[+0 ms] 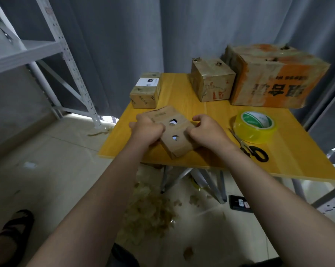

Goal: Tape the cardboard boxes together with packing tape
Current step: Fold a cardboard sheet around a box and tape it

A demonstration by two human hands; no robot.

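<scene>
A small brown cardboard box with two holes in its top lies tilted near the front of the yellow table. My left hand grips its left edge and my right hand grips its right edge, fingers curled round the cardboard. A roll of yellowish packing tape with a green and white core lies to the right. Black-handled scissors lie just in front of the roll.
A small labelled box stands at the table's back left. A medium box and a large orange-printed box stand at the back right. Metal shelving rises on the left. Tape scraps and a dark device lie on the floor.
</scene>
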